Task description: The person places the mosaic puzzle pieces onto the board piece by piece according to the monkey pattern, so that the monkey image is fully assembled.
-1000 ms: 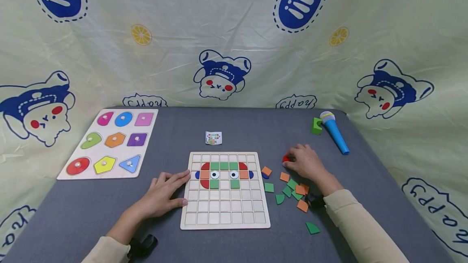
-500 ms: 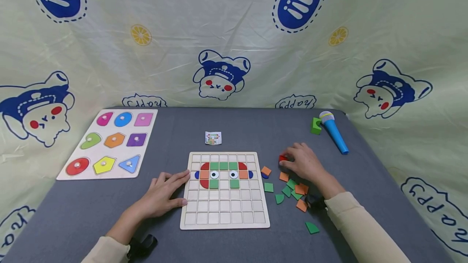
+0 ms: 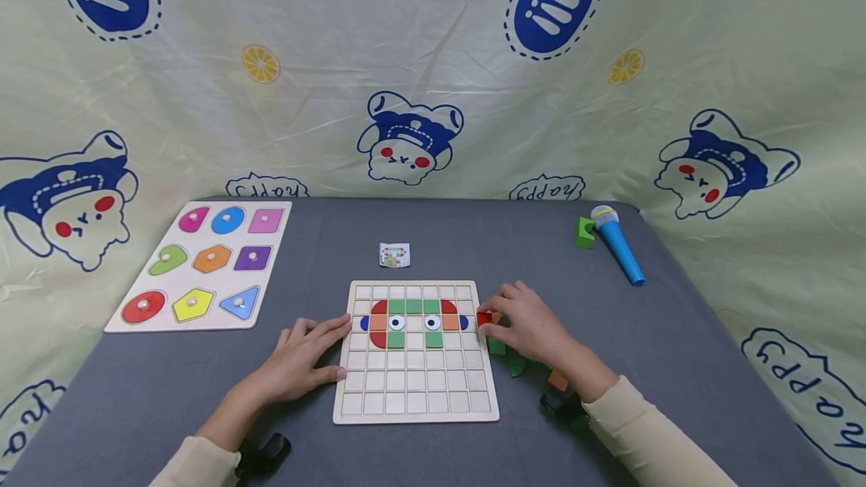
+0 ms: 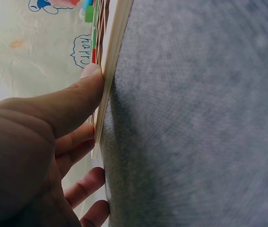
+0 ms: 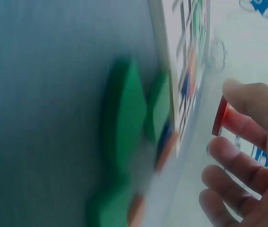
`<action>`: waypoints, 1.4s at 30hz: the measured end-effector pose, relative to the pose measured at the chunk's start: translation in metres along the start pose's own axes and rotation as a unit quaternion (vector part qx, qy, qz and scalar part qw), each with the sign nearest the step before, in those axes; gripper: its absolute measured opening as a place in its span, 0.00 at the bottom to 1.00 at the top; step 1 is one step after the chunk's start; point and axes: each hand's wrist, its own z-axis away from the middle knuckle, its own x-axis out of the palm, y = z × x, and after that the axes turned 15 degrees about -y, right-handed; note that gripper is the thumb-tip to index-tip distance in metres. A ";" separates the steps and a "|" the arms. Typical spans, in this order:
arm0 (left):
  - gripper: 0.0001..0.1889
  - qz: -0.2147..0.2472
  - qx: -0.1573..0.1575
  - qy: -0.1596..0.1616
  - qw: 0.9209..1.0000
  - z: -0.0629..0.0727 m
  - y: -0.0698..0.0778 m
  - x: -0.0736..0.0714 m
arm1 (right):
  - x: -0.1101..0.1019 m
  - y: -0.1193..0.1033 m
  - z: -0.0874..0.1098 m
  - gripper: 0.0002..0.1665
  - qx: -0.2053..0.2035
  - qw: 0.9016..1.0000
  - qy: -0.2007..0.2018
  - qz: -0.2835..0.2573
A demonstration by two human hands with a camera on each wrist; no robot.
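A white grid board (image 3: 419, 403) lies mid-table, with red, green, orange and blue tiles set in its upper cells and two eye tiles (image 3: 397, 323) among them. My left hand (image 3: 306, 361) rests along the board's left edge, fingers extended; in the left wrist view the thumb (image 4: 79, 97) touches the rim. Between thumb and forefinger, my right hand (image 3: 531, 328) pinches a small red tile (image 5: 220, 116) just off the board's right edge. Under that hand lie green tiles (image 5: 124, 111) and orange tiles (image 3: 558, 381), partly hidden by it.
A small picture card (image 3: 395, 255) lies behind the board. At the left is a shape puzzle board (image 3: 203, 299) with knobbed pieces. A blue toy microphone (image 3: 621, 250) and a green block (image 3: 585, 233) lie at the back right. A printed curtain (image 3: 304, 134) hangs behind the table.
My right hand has carried the red tile left and toward me, from beyond the loose tiles to the board's right edge. My left hand has stayed in place.
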 end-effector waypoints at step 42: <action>0.37 -0.009 0.010 0.009 1.000 0.001 -0.001 0.000 | 0.026 -0.037 -0.019 0.13 -0.032 0.999 -0.016 0.017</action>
